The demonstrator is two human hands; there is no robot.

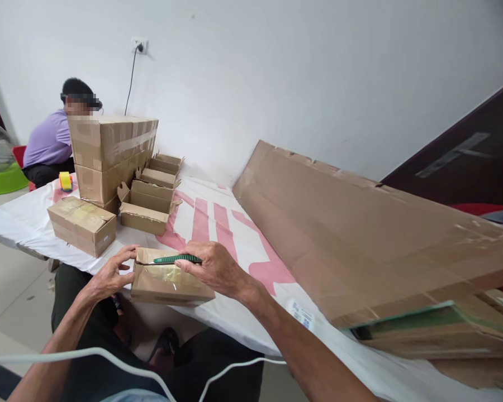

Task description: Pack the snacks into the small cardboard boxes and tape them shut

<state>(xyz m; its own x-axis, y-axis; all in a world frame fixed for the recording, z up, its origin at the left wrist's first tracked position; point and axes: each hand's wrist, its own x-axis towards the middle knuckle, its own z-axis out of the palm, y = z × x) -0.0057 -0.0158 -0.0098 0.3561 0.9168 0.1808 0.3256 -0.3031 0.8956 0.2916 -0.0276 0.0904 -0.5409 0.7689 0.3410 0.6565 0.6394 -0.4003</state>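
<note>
cardboard box [167, 283] sits between both hands — left hand [109, 274] braces its left end, right hand [213, 267] grips a green cutter [176, 259] lying lengthwise along the top.

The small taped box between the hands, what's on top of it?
A green-handled cutter, held by the right hand, lies across the small taped box. Its blade tip is too small to tell.

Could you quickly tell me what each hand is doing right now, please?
Left hand: open, fingers resting against the left end of the small taped box.
Right hand: closed on a green-handled cutter laid across the box top.
</note>
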